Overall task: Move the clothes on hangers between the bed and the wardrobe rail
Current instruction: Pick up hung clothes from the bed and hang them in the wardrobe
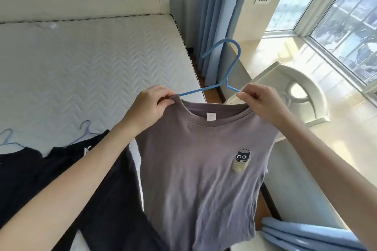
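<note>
One grey T-shirt (195,159) on one blue hanger (228,63); left hand (151,106) and right hand (263,104) grips each pinch a shoulder. Two dark garments (18,179), two hangers (85,128), on bed (102,57).

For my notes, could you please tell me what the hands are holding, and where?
The grey T-shirt on its blue hanger: the left hand pinches it at one shoulder beside the collar, the right hand at the other.

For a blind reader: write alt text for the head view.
A left hand and right hand hold up a grey-purple T-shirt on a blue hanger, pinching its shoulders. On the bed behind lie dark clothes on hangers; a window is at right.
</note>
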